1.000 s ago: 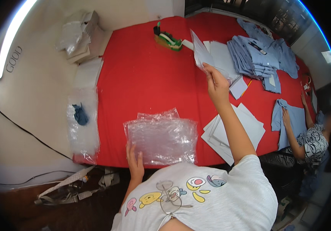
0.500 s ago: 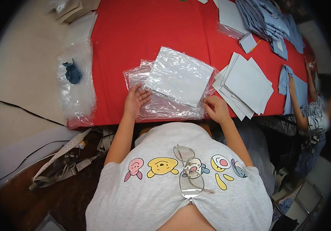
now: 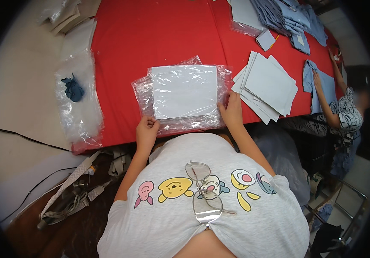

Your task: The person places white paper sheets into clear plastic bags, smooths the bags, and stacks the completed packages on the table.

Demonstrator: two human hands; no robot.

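Note:
In front of me lies a clear plastic bag [image 3: 185, 91] with a white sheet of card or paper inside it, its edges now nearly square to me. More clear plastic bags [image 3: 142, 92] lie beneath it and stick out on the left. My left hand [image 3: 147, 128] is at the near left corner, its fingers curled together and closed on the plastic edge. Beside the right edge of the bag is my right hand [image 3: 232, 111], with fingers stretched forward and the thumb apart, touching the plastic's margin. A fanned stack of white sheets [image 3: 269, 86] lies just to its right.
A red cloth [image 3: 159, 34] covers the table. Clear plastic bags [image 3: 75, 116] with a dark blue cloth scrap [image 3: 72, 88] lie along the left. Folded blue garments [image 3: 286, 19] are piled far right. Another person [image 3: 346, 112] handles a blue garment [image 3: 322, 86] at the right.
The bag with the white sheet has turned from slanted to nearly straight. My left hand has moved nearer and closed on the bag's corner; my right hand has moved forward along its right edge.

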